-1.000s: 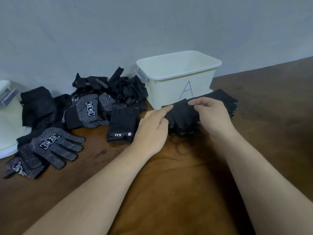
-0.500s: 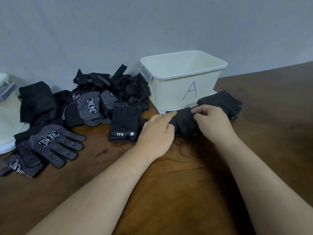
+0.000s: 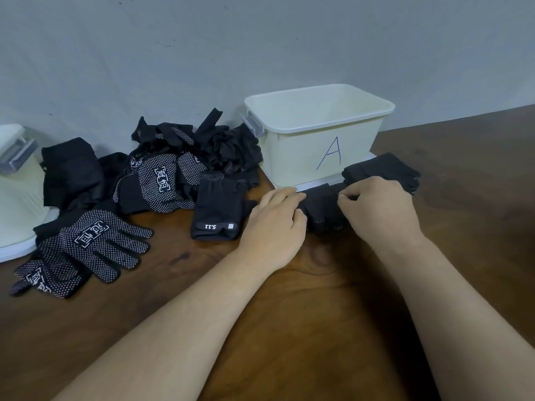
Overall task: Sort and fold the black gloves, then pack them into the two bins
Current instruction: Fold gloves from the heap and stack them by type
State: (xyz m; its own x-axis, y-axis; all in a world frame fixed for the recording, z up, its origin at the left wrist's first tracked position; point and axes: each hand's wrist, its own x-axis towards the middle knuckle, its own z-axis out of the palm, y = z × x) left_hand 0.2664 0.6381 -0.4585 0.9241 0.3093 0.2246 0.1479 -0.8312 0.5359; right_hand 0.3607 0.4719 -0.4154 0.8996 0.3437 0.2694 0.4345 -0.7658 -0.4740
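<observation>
A black glove (image 3: pixel 324 209) lies on the table just in front of the cream bin marked A (image 3: pixel 318 140). My left hand (image 3: pixel 275 224) grips its left end with curled fingers. My right hand (image 3: pixel 379 209) pinches its right part, and the glove's finger end (image 3: pixel 385 169) sticks out beyond that hand. The bin looks empty inside. A heap of black gloves (image 3: pixel 173 166) sits left of the bin against the wall. A folded black glove with a white label (image 3: pixel 217 212) lies beside my left hand.
A pair of dotted black gloves (image 3: pixel 84 250) lies flat at the front left. A second cream bin (image 3: pixel 17 192) shows partly at the left edge. The grey wall stands close behind the bins. Brown wooden table (image 3: pixel 463 227) extends to the right.
Both hands have lowered the glove from in front of the bin down onto the table, and the two hands have drawn closer over it.
</observation>
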